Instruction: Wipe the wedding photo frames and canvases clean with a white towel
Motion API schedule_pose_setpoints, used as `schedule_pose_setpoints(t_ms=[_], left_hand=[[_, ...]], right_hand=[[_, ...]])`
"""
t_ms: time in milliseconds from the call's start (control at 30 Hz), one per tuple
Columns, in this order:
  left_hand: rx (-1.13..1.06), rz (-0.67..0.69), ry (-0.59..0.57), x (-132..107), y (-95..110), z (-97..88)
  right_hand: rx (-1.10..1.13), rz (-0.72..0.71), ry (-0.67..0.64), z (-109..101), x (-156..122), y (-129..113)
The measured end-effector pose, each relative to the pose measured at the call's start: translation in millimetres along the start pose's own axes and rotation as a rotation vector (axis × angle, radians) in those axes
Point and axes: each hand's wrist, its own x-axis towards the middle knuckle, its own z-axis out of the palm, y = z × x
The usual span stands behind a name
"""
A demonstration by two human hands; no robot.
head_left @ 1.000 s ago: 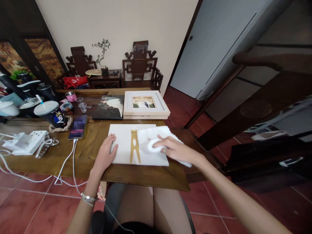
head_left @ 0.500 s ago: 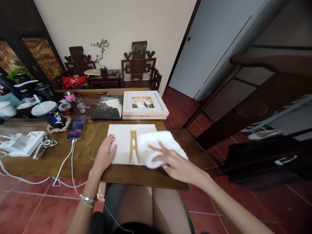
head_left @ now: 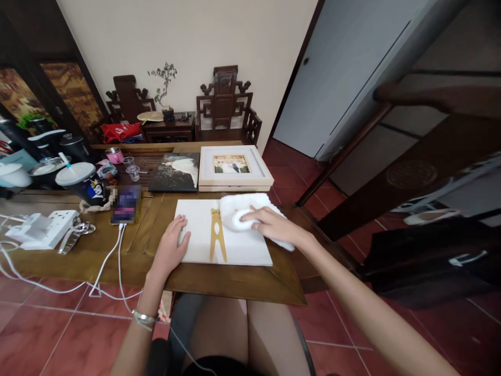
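Note:
A flat white panel (head_left: pixel 250 251) lies on the wooden table in front of me. Down its middle runs a gold, A-shaped piece (head_left: pixel 217 245) with an oval hole and two legs. My left hand (head_left: pixel 172 241) rests on the panel's left edge, fingers extended and thumb apart. Bunched under the fingers of my right hand (head_left: pixel 270 223) is a white fluffy cloth (head_left: pixel 256 201), pressed on the panel's upper right part. The cloth overhangs the panel's right side and hides that corner.
Behind the panel lie a white framed picture (head_left: pixel 266 175) and a dark photo panel (head_left: pixel 162 177). To the left are a phone (head_left: pixel 125 205) with cables, a power strip (head_left: pixel 57 230) and a lidded cup (head_left: pixel 88 188). The table's right edge (head_left: pixel 295 279) is close by.
My right hand has pushed the cloth away from me, up the panel, uncovering its lower right corner. The fingers are now more gathered on the cloth. My left hand stays on the panel.

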Motion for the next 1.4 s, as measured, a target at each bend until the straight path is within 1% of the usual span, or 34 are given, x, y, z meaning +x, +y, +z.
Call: schedule_pose_setpoints(t_ms=[67,133,167,233,333,400,467,567,633,667,700,767,867,967,1033,1100,1167,1233,1300,1400], left_hand=[[-0.005,0.001,0.003,0,0,-0.1],[-0.01,0.003,0.007,0,-1,0.0],[-0.011,0.003,0.008,0,-1,0.0],[-0.011,0.002,0.008,0,-1,0.1],[-0.011,0.0,0.004,0,0,0.1],[-0.007,-0.005,0.001,0,0,-0.1],[-0.002,-0.009,-0.001,0,1,-0.1],[0.002,-0.007,-0.006,0,1,0.0],[0.004,-0.003,-0.008,0,1,0.1],[0.006,-0.002,-0.009,0,1,0.2],[0.007,-0.001,-0.009,0,1,0.3],[0.008,-0.004,-0.009,1,1,0.4],[0.009,-0.009,-0.013,0,1,0.4],[0.013,-0.02,-0.021,0,1,-0.3],[0.016,-0.029,-0.031,-1,2,-1.2],[0.018,-0.034,-0.051,-1,3,-2.1],[0.019,-0.032,-0.068,0,4,-2.5],[0.022,-0.03,-0.075,1,5,-2.3],[0.025,-0.028,-0.081,1,4,-1.7],[0.034,-0.03,-0.092,1,4,-0.7]], right_hand=[[-0.002,-0.011,0.015,-8,23,6],[0.0,-0.002,0.026,-14,36,7],[0.0,0.004,0.026,-16,39,7],[-0.009,0.011,0.022,-14,34,4],[-0.027,0.039,0.009,-4,6,-4],[-0.023,0.064,-0.019,3,-21,-13],[0.0,0.074,-0.074,6,-50,-26],[0.05,0.056,-0.208,4,-86,-46],[0.082,0.067,-0.28,0,-99,-52],[0.095,0.081,-0.297,-1,-101,-52],[0.103,0.098,-0.298,-2,-100,-51],[0.093,0.123,-0.253,-2,-87,-44],[0.002,0.117,-0.113,5,-47,-34],[-0.083,0.051,0.03,17,1,-34],[-0.125,-0.019,0.057,28,24,-39],[-0.192,-0.08,0.038,38,32,-46],[-0.271,-0.129,0.002,45,24,-56],[-0.308,-0.172,-0.04,49,4,-67],[-0.288,-0.208,-0.096,49,-22,-78],[-0.213,-0.25,-0.19,43,-55,-92]])
